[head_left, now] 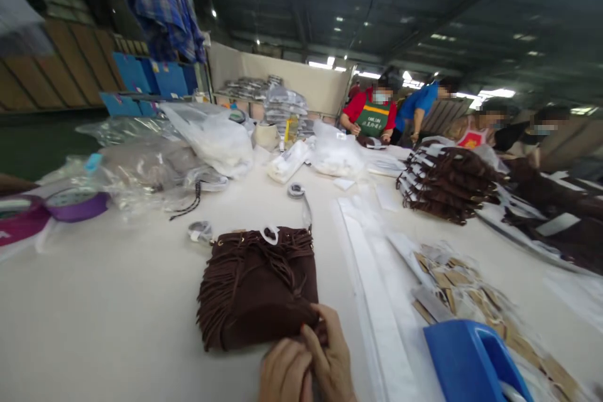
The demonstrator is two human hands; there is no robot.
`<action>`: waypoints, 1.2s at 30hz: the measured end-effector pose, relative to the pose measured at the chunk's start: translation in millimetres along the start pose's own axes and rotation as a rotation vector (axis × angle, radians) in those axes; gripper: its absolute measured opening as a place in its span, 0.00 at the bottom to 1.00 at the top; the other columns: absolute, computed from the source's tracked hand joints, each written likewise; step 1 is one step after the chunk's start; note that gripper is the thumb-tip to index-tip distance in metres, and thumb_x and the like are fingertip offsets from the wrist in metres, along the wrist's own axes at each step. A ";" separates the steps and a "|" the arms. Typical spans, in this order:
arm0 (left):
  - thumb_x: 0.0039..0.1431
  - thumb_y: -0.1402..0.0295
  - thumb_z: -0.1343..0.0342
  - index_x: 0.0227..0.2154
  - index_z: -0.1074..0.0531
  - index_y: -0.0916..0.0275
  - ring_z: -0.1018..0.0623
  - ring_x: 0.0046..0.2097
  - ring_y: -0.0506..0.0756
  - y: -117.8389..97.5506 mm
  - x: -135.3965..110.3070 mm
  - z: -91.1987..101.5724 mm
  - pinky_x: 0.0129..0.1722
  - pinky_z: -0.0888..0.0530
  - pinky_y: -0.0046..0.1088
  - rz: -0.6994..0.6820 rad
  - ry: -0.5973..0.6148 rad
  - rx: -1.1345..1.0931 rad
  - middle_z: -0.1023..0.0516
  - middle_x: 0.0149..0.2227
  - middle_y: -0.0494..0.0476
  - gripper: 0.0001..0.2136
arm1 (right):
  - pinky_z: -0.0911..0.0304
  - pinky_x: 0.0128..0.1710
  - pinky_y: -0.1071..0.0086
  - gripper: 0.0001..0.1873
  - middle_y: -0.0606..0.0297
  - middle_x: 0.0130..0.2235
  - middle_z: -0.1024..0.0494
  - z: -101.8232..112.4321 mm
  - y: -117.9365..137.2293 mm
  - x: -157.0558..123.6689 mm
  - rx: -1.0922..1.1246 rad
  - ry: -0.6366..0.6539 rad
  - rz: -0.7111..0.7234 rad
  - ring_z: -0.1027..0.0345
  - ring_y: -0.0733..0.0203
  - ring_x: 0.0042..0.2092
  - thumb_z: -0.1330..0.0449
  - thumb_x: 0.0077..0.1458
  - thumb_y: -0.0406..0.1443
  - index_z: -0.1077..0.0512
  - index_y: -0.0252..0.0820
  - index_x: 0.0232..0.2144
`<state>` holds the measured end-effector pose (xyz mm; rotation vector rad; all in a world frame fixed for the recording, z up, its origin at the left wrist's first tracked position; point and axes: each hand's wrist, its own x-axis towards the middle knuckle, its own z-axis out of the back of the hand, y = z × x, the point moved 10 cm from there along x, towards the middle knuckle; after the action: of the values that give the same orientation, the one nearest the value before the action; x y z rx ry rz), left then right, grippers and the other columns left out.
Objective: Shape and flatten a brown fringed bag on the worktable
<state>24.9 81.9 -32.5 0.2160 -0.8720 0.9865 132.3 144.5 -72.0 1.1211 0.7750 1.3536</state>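
Observation:
A dark brown fringed bag [264, 301] lies flat on the white table, its drawstring top facing away from me. Strips of fringe hang along its left side, and a white loop sits at the top edge. A wrapped strap roll [296, 190] rests beyond its top right corner. My right hand [332, 352] is at the lower right corner, thumb and fingers closed on the brown fringe there. Just left of it, below the bag's bottom edge, my left hand [285, 370] has its fingers curled; whatever is inside them is hidden.
Stacked brown bags [452, 182] stand at the right, with co-workers behind them. Tags [471, 289] and a blue plastic holder [475, 358] lie nearer on that side. White paper strips [372, 301] run beside the bag. Purple tape [78, 204] and clear plastic bags [141, 169] are left.

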 end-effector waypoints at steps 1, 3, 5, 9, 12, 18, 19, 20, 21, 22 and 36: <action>0.54 0.75 0.50 0.48 0.35 0.59 0.27 0.47 0.54 -1.8 10.5 18.4 0.53 0.37 0.32 -0.042 -0.060 0.061 0.25 0.41 0.56 0.18 | 0.36 0.32 0.72 0.16 0.65 0.37 0.29 -1.5 1.0 1.6 0.011 0.026 0.005 0.34 0.63 0.31 0.43 0.50 0.41 0.33 0.47 0.43; 0.52 0.74 0.48 0.51 0.38 0.63 0.32 0.52 0.57 5.4 33.6 49.0 0.59 0.48 0.39 -0.049 -0.060 0.154 0.27 0.47 0.60 0.21 | 0.38 0.32 0.71 0.15 0.67 0.34 0.30 -3.3 5.8 5.4 0.032 0.070 0.013 0.36 0.63 0.31 0.41 0.46 0.39 0.32 0.45 0.39; 0.50 0.75 0.48 0.53 0.40 0.62 0.35 0.55 0.61 32.1 54.3 65.9 0.59 0.54 0.48 0.084 0.097 0.140 0.31 0.51 0.61 0.24 | 0.39 0.32 0.71 0.12 0.68 0.31 0.31 -2.3 14.8 8.6 0.048 0.092 0.022 0.37 0.63 0.31 0.40 0.44 0.38 0.32 0.43 0.34; 0.45 0.79 0.49 0.44 0.33 0.63 0.31 0.49 0.57 85.9 58.4 69.6 0.51 0.36 0.38 0.394 0.476 -0.063 0.28 0.45 0.58 0.19 | 0.44 0.29 0.71 0.11 0.71 0.22 0.37 1.5 38.2 2.5 0.036 0.109 0.041 0.42 0.64 0.28 0.45 0.47 0.42 0.36 0.42 0.21; 0.44 0.79 0.49 0.32 0.31 0.62 0.28 0.41 0.53 86.4 51.0 76.9 0.42 0.32 0.28 0.380 0.527 -0.117 0.26 0.35 0.53 0.10 | 0.45 0.29 0.71 0.12 0.70 0.23 0.37 2.8 51.8 -19.5 -0.004 0.114 0.048 0.42 0.64 0.28 0.45 0.46 0.42 0.38 0.41 0.20; 0.45 0.78 0.48 0.27 0.31 0.62 0.29 0.39 0.53 39.8 -0.1 109.5 0.39 0.35 0.28 0.334 0.582 -0.142 0.27 0.32 0.52 0.06 | 0.47 0.26 0.72 0.12 0.70 0.22 0.37 18.1 69.0 -98.7 -0.145 0.182 0.094 0.41 0.64 0.25 0.46 0.50 0.43 0.40 0.42 0.23; 0.46 0.77 0.48 0.29 0.30 0.62 0.29 0.40 0.54 28.2 -9.3 118.5 0.40 0.35 0.29 0.304 0.594 -0.138 0.26 0.34 0.52 0.07 | 0.46 0.26 0.71 0.13 0.69 0.22 0.36 23.4 78.1 -112.2 -0.213 0.172 0.146 0.41 0.63 0.25 0.48 0.53 0.43 0.39 0.42 0.23; 0.49 0.76 0.48 0.32 0.30 0.61 0.29 0.42 0.55 16.2 -17.1 127.8 0.41 0.36 0.31 0.264 0.607 -0.117 0.26 0.36 0.53 0.08 | 0.45 0.27 0.70 0.13 0.67 0.23 0.35 28.4 91.5 -124.8 -0.276 0.145 0.220 0.40 0.63 0.26 0.50 0.55 0.43 0.39 0.42 0.24; 0.52 0.73 0.49 0.36 0.29 0.59 0.30 0.43 0.56 4.9 -22.9 136.8 0.42 0.37 0.34 0.222 0.618 -0.076 0.25 0.38 0.54 0.08 | 0.44 0.29 0.69 0.12 0.65 0.26 0.33 32.0 109.0 -136.5 -0.320 0.107 0.312 0.38 0.62 0.29 0.52 0.57 0.41 0.37 0.41 0.25; 0.55 0.71 0.51 0.38 0.30 0.59 0.30 0.43 0.57 -5.1 -26.4 144.8 0.42 0.39 0.37 0.183 0.626 -0.020 0.25 0.40 0.55 0.09 | 0.42 0.32 0.68 0.12 0.62 0.29 0.31 32.7 129.0 -147.3 -0.337 0.072 0.411 0.36 0.60 0.32 0.53 0.58 0.39 0.36 0.41 0.27; 0.58 0.68 0.61 0.32 0.25 0.68 0.24 0.39 0.64 75.6 -39.8 135.6 0.37 0.30 0.41 0.542 0.828 0.302 0.24 0.37 0.72 0.18 | 0.37 0.39 0.53 0.13 0.49 0.38 0.25 -22.8 133.0 -89.3 -0.990 0.265 0.151 0.33 0.43 0.45 0.51 0.53 0.30 0.26 0.38 0.31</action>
<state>-119.5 27.4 11.0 -0.1889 -0.0009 1.5512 54.9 44.4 28.8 0.2168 0.1195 1.7333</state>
